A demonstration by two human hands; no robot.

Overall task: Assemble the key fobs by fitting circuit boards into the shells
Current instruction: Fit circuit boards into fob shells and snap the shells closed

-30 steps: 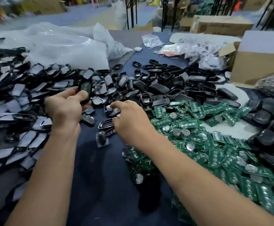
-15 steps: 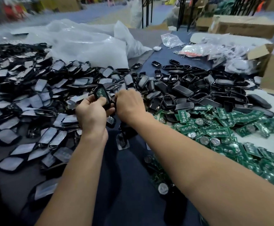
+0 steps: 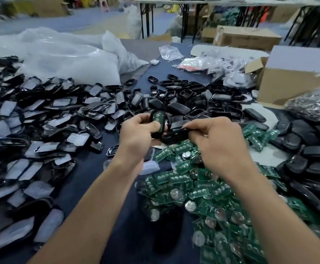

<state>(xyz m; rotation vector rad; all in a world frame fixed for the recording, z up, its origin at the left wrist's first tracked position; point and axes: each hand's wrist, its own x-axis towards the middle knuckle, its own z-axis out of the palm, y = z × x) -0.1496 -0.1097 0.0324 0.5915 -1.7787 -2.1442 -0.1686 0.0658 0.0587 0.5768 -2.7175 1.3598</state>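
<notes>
With the hands as the centre of the clock, a wide heap of shell halves point(image 3: 41, 121) with pale film on their faces lies on the dark blue table point(image 3: 90, 168) from seven to ten o'clock. At eleven o'clock, behind the heap, lies a big clear plastic sack point(image 3: 60, 58), puffed up; what is in it cannot be made out.

The left hand point(image 3: 138, 130) has its fingers curled round a black shell point(image 3: 157, 119) that stands nearly upright. A green circuit board sits in the shell, with its round button pads facing the camera. At three o'clock from it, the right hand point(image 3: 218, 141) pinches a second black shell half point(image 3: 176, 130) between thumb and bent fingers, held level. The end of that half reaches the lower end of the left hand's shell; whether the two are joined cannot be told.

At twelve o'clock lies a spread of empty black shells point(image 3: 193, 100). Beyond them, at one o'clock, are small clear bags point(image 3: 203, 62), one showing red inside. From four to six o'clock a loose pile of green circuit boards point(image 3: 203, 187) with silver coin batteries covers the table. At two o'clock a cardboard box point(image 3: 292, 80) stands with one flap open, its contents hidden. Just beside it at three o'clock is a clear bag point(image 3: 313, 103) full of small dark parts, and below that lie closed black shell backs point(image 3: 307, 149).
</notes>
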